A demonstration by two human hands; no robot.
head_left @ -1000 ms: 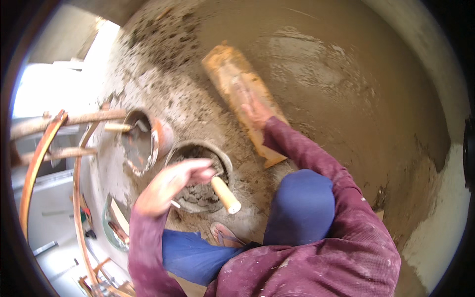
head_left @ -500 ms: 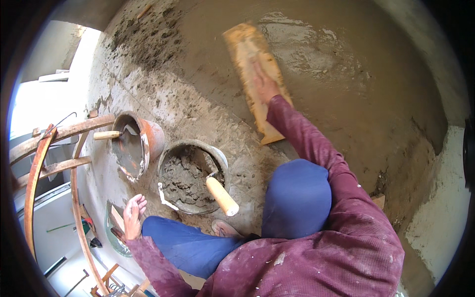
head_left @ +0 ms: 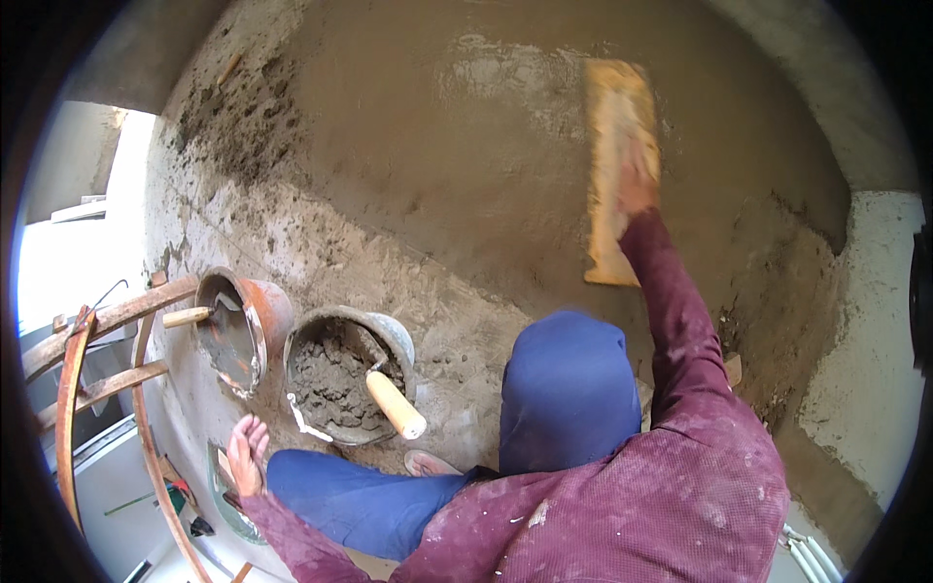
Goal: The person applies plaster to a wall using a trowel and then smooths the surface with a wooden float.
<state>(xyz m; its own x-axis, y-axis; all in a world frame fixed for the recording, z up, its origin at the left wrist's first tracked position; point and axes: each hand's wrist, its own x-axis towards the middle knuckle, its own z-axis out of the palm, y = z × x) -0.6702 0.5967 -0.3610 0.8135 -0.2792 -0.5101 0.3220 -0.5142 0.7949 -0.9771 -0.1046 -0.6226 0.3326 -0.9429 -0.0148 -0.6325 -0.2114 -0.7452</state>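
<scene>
My right hand (head_left: pixel 637 183) grips a long yellowish float (head_left: pixel 606 219), mortar-smeared along its edges, somewhat blurred by motion. The float lies against a wide coat of wet grey-brown mortar (head_left: pixel 437 175), lengthwise away from me. My left hand (head_left: pixel 248 455) is empty beside my left knee, fingers loosely apart. Ahead of that knee stands a bucket (head_left: pixel 397 335) holding thick mortar (head_left: pixel 330 379). A trowel (head_left: pixel 396 403) with a pale wooden handle rests in it, blade partly sunk. Left of it, an orange bucket (head_left: pixel 276 316) contains murky liquid and another wooden-handled tool (head_left: pixel 187 317).
Curved wooden bars (head_left: pixel 107 389) of some frame stand at the left. Crumbly mortar clumps (head_left: pixel 238 117) lie at the far left, near a small stick (head_left: pixel 229 68). A pale wall (head_left: pixel 868 369) borders the right side. White tubes (head_left: pixel 812 559) show at the lower right.
My right hand has swept the float to the right across the wet mortar and turned it more upright in view. My left hand stays by the knee. The view has shifted slightly.
</scene>
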